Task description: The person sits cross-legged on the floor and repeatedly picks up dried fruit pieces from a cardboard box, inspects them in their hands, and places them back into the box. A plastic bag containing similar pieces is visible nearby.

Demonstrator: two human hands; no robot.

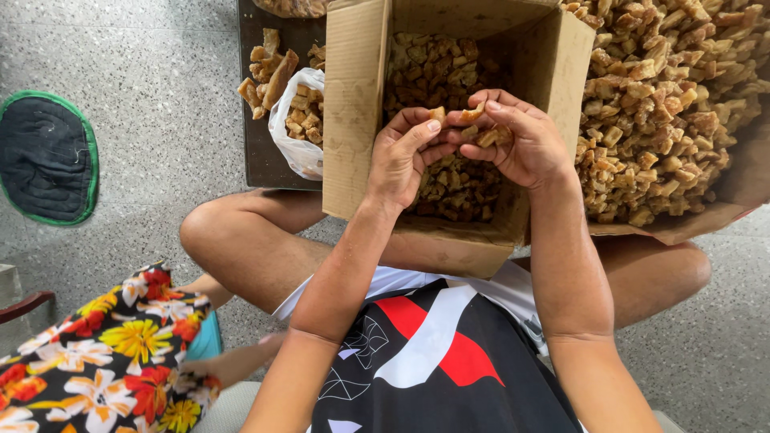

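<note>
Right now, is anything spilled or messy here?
Nothing looks spilled. The brown pieces sit heaped on paper, more fill the cardboard box, and both hands, left hand and right hand, hold pieces over it.

One view only, worn on the head, looking steeply down the person's own chest and lap. Close range: the forearms run up from the near edge, and both hands, left hand (399, 156) and right hand (520, 140), sit just above frame centre over an open cardboard box (353, 112) resting between the knees. Speckled floor (160, 120) fills the left side out to the far edge. A heap of brown pieces (674, 104) takes the far right. No second view to share ground.
</note>
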